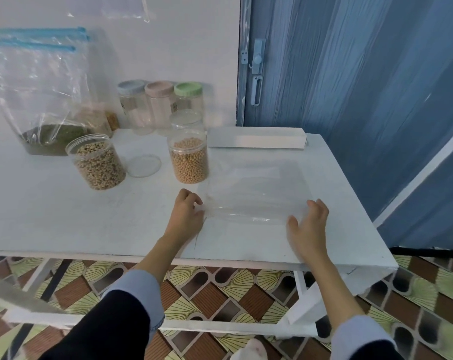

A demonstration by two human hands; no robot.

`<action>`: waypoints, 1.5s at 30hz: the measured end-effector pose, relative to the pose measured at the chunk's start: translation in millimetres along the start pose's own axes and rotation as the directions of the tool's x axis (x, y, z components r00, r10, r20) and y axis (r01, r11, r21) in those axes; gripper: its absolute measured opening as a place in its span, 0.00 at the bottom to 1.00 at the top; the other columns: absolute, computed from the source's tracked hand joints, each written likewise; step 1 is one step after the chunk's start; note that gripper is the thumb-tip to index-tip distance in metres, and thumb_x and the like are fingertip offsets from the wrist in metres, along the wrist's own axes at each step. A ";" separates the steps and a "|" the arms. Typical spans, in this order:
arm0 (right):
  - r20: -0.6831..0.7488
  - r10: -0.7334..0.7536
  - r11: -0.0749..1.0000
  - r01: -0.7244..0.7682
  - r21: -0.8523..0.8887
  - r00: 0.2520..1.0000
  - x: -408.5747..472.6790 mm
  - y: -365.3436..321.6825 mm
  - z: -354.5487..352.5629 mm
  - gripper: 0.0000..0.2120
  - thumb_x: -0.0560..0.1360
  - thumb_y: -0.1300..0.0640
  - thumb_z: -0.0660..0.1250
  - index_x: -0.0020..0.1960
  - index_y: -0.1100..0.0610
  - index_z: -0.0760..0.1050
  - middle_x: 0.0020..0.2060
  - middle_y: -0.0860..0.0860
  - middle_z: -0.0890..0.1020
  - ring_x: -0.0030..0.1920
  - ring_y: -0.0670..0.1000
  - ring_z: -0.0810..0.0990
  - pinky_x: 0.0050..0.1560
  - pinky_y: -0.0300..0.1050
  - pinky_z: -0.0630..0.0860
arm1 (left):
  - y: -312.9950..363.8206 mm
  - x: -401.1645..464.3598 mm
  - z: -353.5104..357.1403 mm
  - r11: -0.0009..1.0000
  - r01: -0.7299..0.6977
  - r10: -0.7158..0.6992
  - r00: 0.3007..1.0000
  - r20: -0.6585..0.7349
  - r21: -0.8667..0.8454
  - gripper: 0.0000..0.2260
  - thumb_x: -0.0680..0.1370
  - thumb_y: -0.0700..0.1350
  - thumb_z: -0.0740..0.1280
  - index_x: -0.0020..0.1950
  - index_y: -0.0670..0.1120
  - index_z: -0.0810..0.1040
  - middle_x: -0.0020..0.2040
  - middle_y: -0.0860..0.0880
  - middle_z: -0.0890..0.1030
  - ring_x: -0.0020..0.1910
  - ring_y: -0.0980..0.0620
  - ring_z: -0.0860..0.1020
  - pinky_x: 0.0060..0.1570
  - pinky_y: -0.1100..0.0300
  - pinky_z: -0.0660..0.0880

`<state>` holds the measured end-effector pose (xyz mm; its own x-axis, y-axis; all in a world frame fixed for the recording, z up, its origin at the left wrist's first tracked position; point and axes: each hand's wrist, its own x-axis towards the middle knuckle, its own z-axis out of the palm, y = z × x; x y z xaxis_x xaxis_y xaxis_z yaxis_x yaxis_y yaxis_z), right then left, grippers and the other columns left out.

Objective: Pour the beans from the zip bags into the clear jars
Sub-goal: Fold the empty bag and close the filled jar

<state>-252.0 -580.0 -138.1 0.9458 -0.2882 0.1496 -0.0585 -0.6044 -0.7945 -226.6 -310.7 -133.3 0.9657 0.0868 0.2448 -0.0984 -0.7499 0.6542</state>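
On the bench (64, 216), near its front edge, an empty clear zip bag (256, 193) is laid flat between the two hands. Its near left corner is pinched by the curled fingers (191, 201) of the left hand (185, 216). The right hand (308, 224) is set at the bag's near right edge, fingers spread and relaxed, touching the plastic without closing on it.

Behind the bag, two open clear jars are seen: one (189, 159) filled with pale yellow beans, just beyond the bag's far left corner, and one (98, 162) filled with speckled beans, further left. One clear lid (143, 165) lies flat between them. Against the wall, three closed jars stand in a row, with a blue lid (130, 87), a pink lid (159, 88) and a green lid (187, 89); a further clear-lidded jar (186, 120) is placed in front of them. At the back left, a large zip bag (46, 100) with green beans in its bottom is stood upright, its blue zip strips at the top. One long white box (256, 139) lies at the back right.

The bench is white, with a white frame. A white wall, a blue door (350, 74) and patterned floor tiles (220, 294) surround it.
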 end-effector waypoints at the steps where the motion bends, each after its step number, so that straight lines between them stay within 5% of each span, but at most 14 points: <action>1: -0.010 -0.017 1.000 0.017 -0.004 1.000 1.3 -0.3 1.6 0.26 0.79 0.61 0.62 0.73 0.63 0.58 0.75 0.56 0.53 0.74 0.56 0.58 0.66 0.41 0.60 | 2.8 1.7 1.8 1.000 0.010 -0.010 1.000 0.004 0.007 0.05 0.73 0.33 0.65 0.49 0.38 0.74 0.51 0.46 0.69 0.46 0.48 0.70 0.47 0.60 0.69; 6: -0.145 -0.063 0.994 0.049 -0.099 0.987 5.6 -0.3 8.2 0.18 0.78 0.67 0.60 0.67 0.65 0.66 0.68 0.56 0.65 0.66 0.56 0.69 0.57 0.43 0.69 | 9.0 1.9 7.9 0.995 -0.067 0.070 0.997 -0.042 0.075 0.07 0.72 0.28 0.60 0.43 0.38 0.71 0.45 0.46 0.67 0.40 0.47 0.68 0.40 0.59 0.65; 11: -0.173 -0.031 0.958 -0.020 -0.284 0.984 15.4 -11.3 14.4 0.23 0.72 0.63 0.70 0.65 0.63 0.68 0.66 0.57 0.67 0.61 0.58 0.69 0.47 0.52 0.76 | 12.2 5.5 10.6 0.995 -0.022 0.029 0.997 -0.075 0.095 0.09 0.73 0.29 0.59 0.40 0.42 0.66 0.43 0.45 0.66 0.36 0.48 0.66 0.36 0.58 0.62; 15: -0.208 0.008 0.917 -0.090 -0.388 0.978 27.6 -8.8 6.4 0.26 0.68 0.69 0.71 0.64 0.63 0.69 0.65 0.59 0.67 0.57 0.60 0.70 0.44 0.53 0.75 | 0.3 10.8 3.8 0.993 0.019 -0.012 0.998 -0.060 0.118 0.10 0.69 0.30 0.62 0.39 0.42 0.64 0.42 0.46 0.66 0.36 0.48 0.65 0.31 0.62 0.58; 18: -0.184 -0.035 0.898 -0.050 -0.436 0.982 29.3 -3.5 3.6 0.28 0.67 0.68 0.71 0.65 0.63 0.68 0.65 0.60 0.67 0.58 0.61 0.69 0.46 0.54 0.72 | -2.8 15.3 2.4 0.994 0.026 -0.023 0.999 -0.033 0.108 0.12 0.67 0.31 0.65 0.42 0.42 0.65 0.44 0.47 0.67 0.41 0.47 0.67 0.35 0.60 0.64; 22: -0.174 -0.016 0.951 -0.038 -0.307 0.985 28.1 0.9 0.9 0.30 0.67 0.69 0.71 0.66 0.61 0.67 0.66 0.57 0.65 0.58 0.60 0.70 0.49 0.55 0.77 | -5.6 10.3 -3.4 0.997 -0.077 0.075 0.992 0.103 0.017 0.23 0.68 0.36 0.67 0.62 0.41 0.66 0.58 0.47 0.66 0.55 0.50 0.67 0.56 0.57 0.69; 25: -0.177 -0.037 0.986 0.008 -0.166 0.984 23.2 4.9 -3.0 0.28 0.68 0.67 0.71 0.66 0.60 0.67 0.65 0.54 0.64 0.60 0.58 0.70 0.50 0.53 0.77 | -6.3 3.0 -9.4 0.969 -0.245 0.246 0.961 0.122 -0.024 0.29 0.70 0.49 0.68 0.69 0.44 0.64 0.63 0.46 0.66 0.59 0.50 0.66 0.61 0.56 0.66; 27: -0.172 -0.071 0.995 0.057 -0.087 0.983 18.2 4.2 -3.3 0.24 0.69 0.69 0.68 0.63 0.61 0.70 0.63 0.54 0.66 0.62 0.55 0.68 0.50 0.47 0.73 | -4.8 1.4 -8.7 0.925 -0.375 0.368 0.924 0.106 0.059 0.24 0.72 0.53 0.69 0.65 0.45 0.72 0.62 0.45 0.70 0.58 0.48 0.70 0.58 0.55 0.70; 33: -0.275 -0.114 0.987 0.140 0.076 0.955 11.6 -4.0 -7.9 0.13 0.70 0.77 0.60 0.50 0.66 0.76 0.51 0.56 0.73 0.48 0.52 0.72 0.46 0.32 0.70 | -2.6 10.6 -13.8 0.775 -0.600 0.612 0.791 0.003 0.197 0.05 0.71 0.35 0.70 0.46 0.37 0.82 0.44 0.41 0.80 0.41 0.43 0.80 0.37 0.53 0.80; 35: -0.314 -0.128 0.984 0.159 0.076 0.941 12.2 -8.4 -8.8 0.12 0.71 0.76 0.60 0.48 0.67 0.77 0.48 0.57 0.76 0.45 0.51 0.73 0.41 0.23 0.67 | -6.3 15.0 -21.3 0.775 -0.600 0.614 0.789 -0.013 0.201 0.06 0.70 0.31 0.68 0.45 0.35 0.82 0.42 0.40 0.80 0.39 0.42 0.80 0.34 0.52 0.80; 39: -0.324 -0.167 0.978 0.197 0.065 0.931 12.5 -13.4 -4.3 0.11 0.71 0.77 0.60 0.43 0.67 0.78 0.40 0.55 0.77 0.42 0.51 0.74 0.40 0.22 0.69 | -14.9 15.6 -33.8 0.787 -0.582 0.593 0.805 0.007 0.204 0.09 0.67 0.25 0.70 0.45 0.34 0.81 0.42 0.39 0.79 0.39 0.41 0.79 0.37 0.50 0.80; 42: -0.286 -0.107 0.988 0.135 0.081 0.952 8.9 -10.3 1.4 0.10 0.71 0.76 0.60 0.40 0.67 0.78 0.39 0.56 0.78 0.40 0.51 0.74 0.38 0.26 0.67 | -16.8 6.3 -31.3 0.872 -0.471 0.465 0.882 0.076 0.130 0.16 0.72 0.31 0.69 0.59 0.39 0.78 0.57 0.42 0.76 0.54 0.48 0.75 0.54 0.56 0.75; 45: -0.287 -0.030 0.986 0.076 0.151 0.958 6.4 -8.8 2.9 0.10 0.72 0.74 0.60 0.41 0.66 0.79 0.40 0.56 0.78 0.41 0.51 0.75 0.39 0.27 0.68 | -13.0 4.2 -25.2 0.943 -0.330 0.327 0.942 0.075 0.035 0.11 0.77 0.40 0.65 0.60 0.43 0.79 0.61 0.46 0.74 0.55 0.50 0.74 0.56 0.57 0.72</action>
<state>-244.5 -574.3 -131.8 0.8158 -0.4708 0.3360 0.0628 -0.5053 -0.8607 -227.4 -284.1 -122.8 0.8955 -0.2131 0.3907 -0.4036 -0.7590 0.5110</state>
